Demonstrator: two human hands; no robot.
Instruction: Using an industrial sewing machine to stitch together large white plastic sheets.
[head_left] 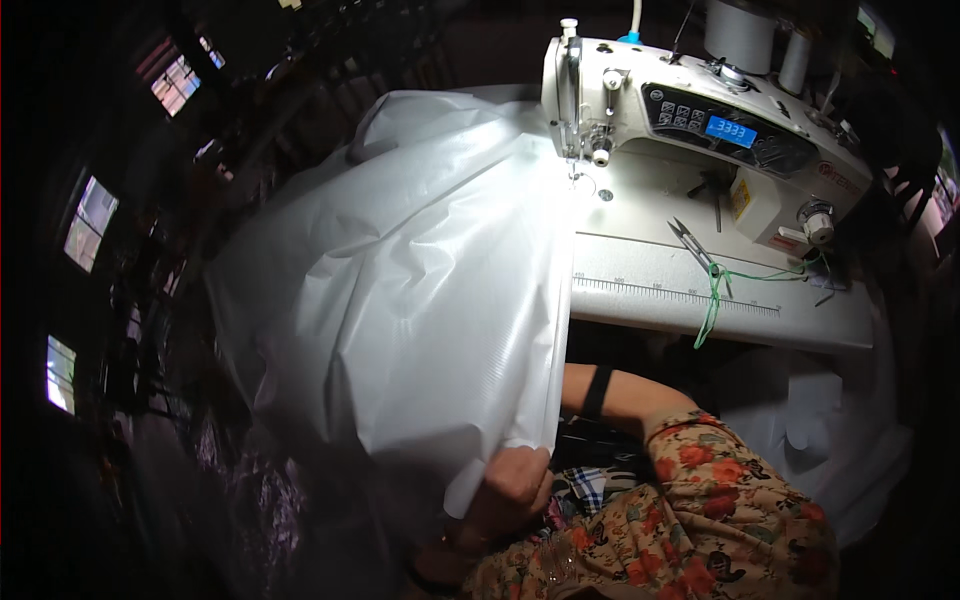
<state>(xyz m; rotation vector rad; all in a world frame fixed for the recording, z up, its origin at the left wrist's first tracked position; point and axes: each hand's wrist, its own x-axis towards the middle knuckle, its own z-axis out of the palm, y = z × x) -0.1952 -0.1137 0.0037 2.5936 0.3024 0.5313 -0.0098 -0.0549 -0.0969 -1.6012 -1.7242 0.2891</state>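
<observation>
A large white plastic-like sheet (420, 300) drapes over the left of the sewing machine (700, 120) and hangs toward me in folds. Its straight right edge runs from beside the needle (573, 172) down to my left hand (515, 480). That hand is closed, pinching the sheet's near corner. My right forearm (625, 398), with a black band round it, passes leftward behind the sheet's edge below the machine bed; the right hand is hidden there. The machine's lamp lights the sheet strongly around the needle, so whether it lies under the presser foot is unclear.
Thread snips (692, 245) with a green cord (712, 310) lie on the machine bed (650, 290), the cord hanging over its front edge. Thread cones (740, 35) stand behind the machine. More pale sheeting (800, 430) hangs at the right. Dark surroundings hide the left side.
</observation>
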